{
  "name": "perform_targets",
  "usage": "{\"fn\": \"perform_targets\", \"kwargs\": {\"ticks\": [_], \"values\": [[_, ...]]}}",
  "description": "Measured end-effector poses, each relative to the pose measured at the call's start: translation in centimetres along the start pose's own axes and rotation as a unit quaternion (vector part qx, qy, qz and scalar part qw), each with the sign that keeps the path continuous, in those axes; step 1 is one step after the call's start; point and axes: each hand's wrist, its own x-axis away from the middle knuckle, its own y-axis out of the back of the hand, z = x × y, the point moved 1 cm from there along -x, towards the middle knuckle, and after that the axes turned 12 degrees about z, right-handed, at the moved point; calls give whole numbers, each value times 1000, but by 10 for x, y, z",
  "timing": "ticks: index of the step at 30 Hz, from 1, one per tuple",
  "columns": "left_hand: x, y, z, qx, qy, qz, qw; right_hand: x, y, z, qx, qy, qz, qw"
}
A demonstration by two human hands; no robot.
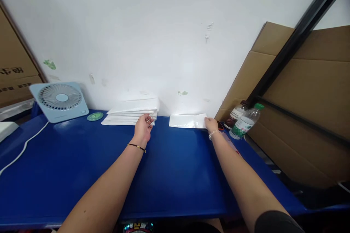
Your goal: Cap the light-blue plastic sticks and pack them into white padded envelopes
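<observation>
While bare left hand [144, 126], fingers loosely curled, is at front right edge of stack of flat white paper-like packets [131, 111], bare right hand [211, 125] pinches right end of flat, glossy white packet [188, 121]. Packet right of stack, on blue tabletop [169, 174]. Pale blue square fan [60, 101] and round green disc [95, 117] left of stack; two clear plastic bottles [247, 121] [236, 114] far right of it.

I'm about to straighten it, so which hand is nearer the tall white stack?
Your left hand: it is at the right end of the stack; your right hand is farther right, beyond it.
</observation>
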Motion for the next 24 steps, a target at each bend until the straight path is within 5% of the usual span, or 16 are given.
{"fn": "perform_targets", "kwargs": {"ticks": [4, 8, 12, 18, 21, 24], "values": [[-5, 5, 4, -1, 7, -13, 1000, 0, -3, 4, 86, -8, -23, 996], [-14, 14, 7, -6, -5, -28, 1000, 12, -24, 40, 126, 67, -39, 989], [-21, 23, 12, -6, -7, -42, 999, 26, -69, 101, -9, 140, 123, 982], [-25, 27, 18, -17, -40, -17, 999, 34, -137, 173, -105, 129, 220, 961], [-27, 29, 19, -18, -56, -4, 998, 39, -148, 190, -150, 130, 236, 951], [-24, 27, 19, -23, -79, 24, 996, 53, -136, 194, -210, 151, 244, 935]]}}
